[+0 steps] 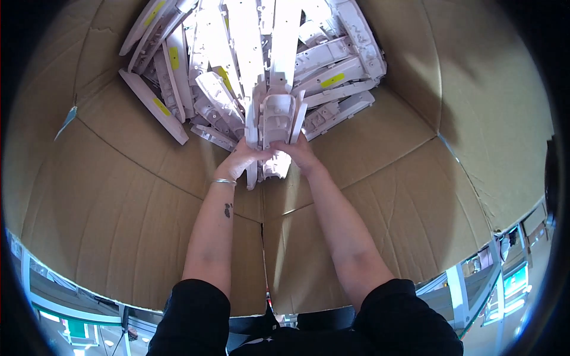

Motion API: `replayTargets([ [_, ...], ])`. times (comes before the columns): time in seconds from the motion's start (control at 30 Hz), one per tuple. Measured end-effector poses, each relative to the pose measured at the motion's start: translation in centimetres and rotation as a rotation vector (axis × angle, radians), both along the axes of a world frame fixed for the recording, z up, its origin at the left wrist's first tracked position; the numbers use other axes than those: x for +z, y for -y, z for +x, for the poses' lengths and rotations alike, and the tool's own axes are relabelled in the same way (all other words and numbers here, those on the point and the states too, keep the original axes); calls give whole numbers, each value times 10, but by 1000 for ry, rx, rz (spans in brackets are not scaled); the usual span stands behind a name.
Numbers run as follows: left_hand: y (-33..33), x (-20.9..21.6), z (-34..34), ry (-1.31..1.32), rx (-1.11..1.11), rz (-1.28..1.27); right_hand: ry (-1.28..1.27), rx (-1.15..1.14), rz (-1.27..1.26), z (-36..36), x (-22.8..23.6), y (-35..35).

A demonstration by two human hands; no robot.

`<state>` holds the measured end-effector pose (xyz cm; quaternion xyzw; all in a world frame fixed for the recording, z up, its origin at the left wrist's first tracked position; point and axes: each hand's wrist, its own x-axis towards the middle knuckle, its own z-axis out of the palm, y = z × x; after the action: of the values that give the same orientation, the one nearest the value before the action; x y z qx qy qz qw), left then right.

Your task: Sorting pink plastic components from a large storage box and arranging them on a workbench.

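Observation:
Both my arms reach down into a deep cardboard box. My left hand wraps round the left side of a small bunch of long white moulded plastic parts, thumb across their near face. Gripping the right side of the same bunch is my right hand, its thumb also in front. The fingers behind are hidden. The held parts stand roughly upright, with ribbed, hollow inner sides showing. Just beyond lies a heap of similar white plastic parts, several with yellow labels. Glare washes out the middle of the heap.
Tall brown cardboard walls surround my arms, creased and meeting at a seam near me. One loose white part leans at the heap's left edge. Beyond the rim, metal frame posts show at lower right and lower left.

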<state>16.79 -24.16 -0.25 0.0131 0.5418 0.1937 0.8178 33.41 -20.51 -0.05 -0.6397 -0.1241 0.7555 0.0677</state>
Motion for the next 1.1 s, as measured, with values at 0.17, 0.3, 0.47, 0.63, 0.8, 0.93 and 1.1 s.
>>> replayTargets([
  [0.17,0,-15,2,-26,26,57,-9,95,88,5,-22,0],
  [0.3,-3,0,7,-21,86,66,-99,2,37,9,1,-10],
  [0.47,-24,47,13,-15,160,197,-127,44,107,2,67,-58],
  [0.63,-36,73,-13,61,439,178,-252,266,219,-29,63,-89],
  [0.8,15,33,-52,-180,489,58,-335,201,103,-85,6,-40],
  [0.93,8,23,-66,-67,459,132,-315,94,93,-87,-22,-18],
  [1.1,15,11,-61,-86,391,74,-467,401,-2,-71,-25,-51],
])
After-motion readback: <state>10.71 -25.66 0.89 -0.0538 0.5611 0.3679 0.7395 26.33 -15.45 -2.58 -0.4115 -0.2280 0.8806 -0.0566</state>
